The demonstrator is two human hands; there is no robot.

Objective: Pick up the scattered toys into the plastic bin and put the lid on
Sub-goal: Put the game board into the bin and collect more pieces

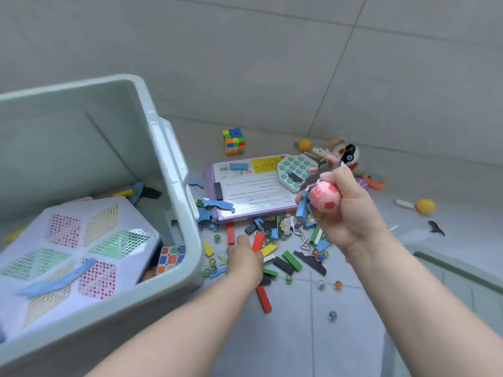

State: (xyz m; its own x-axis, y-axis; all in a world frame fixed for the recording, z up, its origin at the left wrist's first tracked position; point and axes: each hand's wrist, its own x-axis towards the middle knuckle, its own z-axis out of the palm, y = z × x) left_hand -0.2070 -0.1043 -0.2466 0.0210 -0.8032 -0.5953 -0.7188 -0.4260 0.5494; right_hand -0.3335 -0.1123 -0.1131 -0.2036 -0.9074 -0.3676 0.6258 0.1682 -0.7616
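**Two hands over scattered toys beside an open bin**

The right hand (343,205) is raised above the floor, its fingers closed round a pink ball (325,197) with red patches, together with a blue block (302,212) and some dark flat pieces gripped in the same fist. The left hand (245,261) is low over the pile, fingers curled down on a red block (258,242); whether the block is lifted clear of the floor cannot be told.

The pale green bin (174,170) stands at left, tilted toward the viewer and open. Inside lie a flat white box (76,257) printed with coloured grids, a small colour cube (170,258) wedged at its right edge, and several blue foam pieces.

On the grey tiled floor (353,336) between bin and right hand lie coloured blocks, glass marbles (321,284), a wire puzzle (302,236) and a purple-edged box (253,186) bearing printed text. A teal bubble toy (295,170) rests on that box's far corner. Farther back stands a second colour cube (233,141); two orange balls (426,205) and a small figure toy (349,155) lie near the wall. The bin lid (460,273) lies flat at lower right, apart from the bin.
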